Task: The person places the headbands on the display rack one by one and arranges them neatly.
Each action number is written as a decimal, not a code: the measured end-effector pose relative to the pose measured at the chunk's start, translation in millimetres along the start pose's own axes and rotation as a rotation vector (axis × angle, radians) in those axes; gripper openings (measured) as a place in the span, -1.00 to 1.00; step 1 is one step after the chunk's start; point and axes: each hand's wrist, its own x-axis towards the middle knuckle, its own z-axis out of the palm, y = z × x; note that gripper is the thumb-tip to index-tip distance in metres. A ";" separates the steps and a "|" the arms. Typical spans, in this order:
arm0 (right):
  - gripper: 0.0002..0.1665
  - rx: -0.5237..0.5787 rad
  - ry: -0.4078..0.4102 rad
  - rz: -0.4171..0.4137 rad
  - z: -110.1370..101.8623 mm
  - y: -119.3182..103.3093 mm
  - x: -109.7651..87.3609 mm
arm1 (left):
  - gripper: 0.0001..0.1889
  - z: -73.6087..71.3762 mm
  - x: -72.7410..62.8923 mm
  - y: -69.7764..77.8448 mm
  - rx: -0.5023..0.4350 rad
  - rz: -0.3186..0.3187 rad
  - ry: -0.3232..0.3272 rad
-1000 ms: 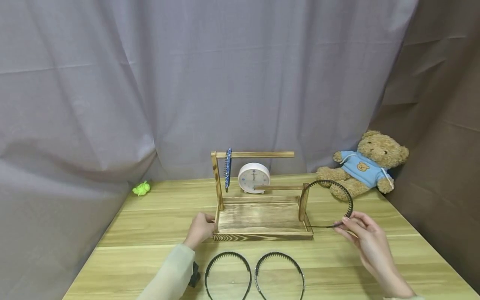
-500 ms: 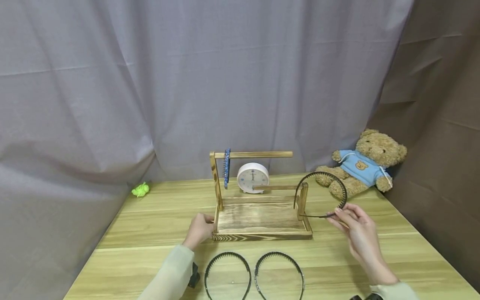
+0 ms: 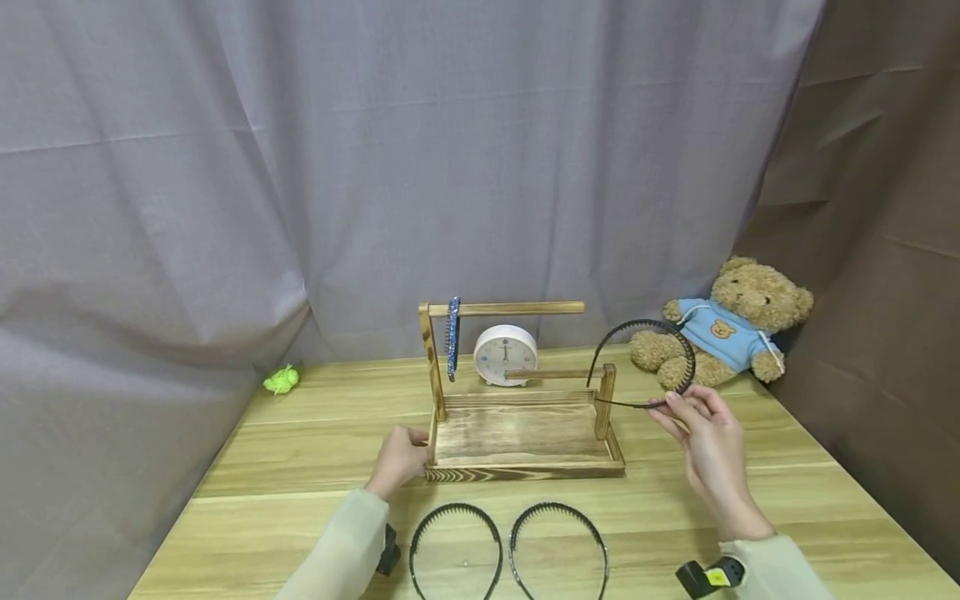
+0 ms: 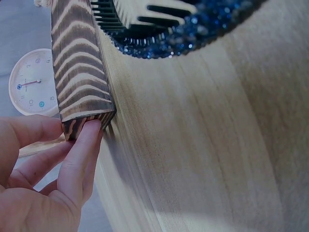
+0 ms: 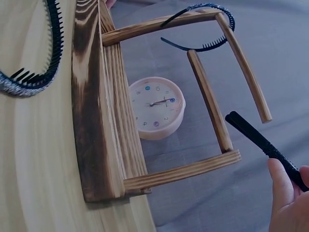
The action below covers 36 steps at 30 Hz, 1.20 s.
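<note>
Head view, black toothed headband (image 3: 688, 353), curved and open-ended, right hand (image 3: 707, 446) pinching it, left hand (image 3: 400, 460) gripping wooden rack (image 3: 525, 473).

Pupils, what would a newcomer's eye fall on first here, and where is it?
Probably the blue-shirted teddy bear sitting at the back right. Next, the wooden rack at centre, a glittery blue headband hanging on its upper bar, and the black headband in the right hand.

A curtained-off tabletop corner, home or studio unclear; grey drapes (image 3: 450, 167) hang behind the clock (image 3: 497, 348); a wood-grain table (image 3: 330, 433) lies beneath it; 1 teddy bear (image 3: 738, 321) sits to its right.
</note>
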 end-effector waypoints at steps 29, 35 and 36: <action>-0.88 -0.074 0.109 -0.013 37.3 9.4 20.8 | -0.66 -0.7 -2.9 1.3 -0.014 0.006 -0.002; -0.90 -0.093 0.145 -0.004 47.3 9.8 24.4 | -0.66 -0.1 -2.7 0.8 -0.018 0.003 0.003; -0.90 -0.093 0.145 -0.005 48.9 10.4 25.3 | -0.66 -0.1 -2.6 0.6 -0.017 0.003 0.003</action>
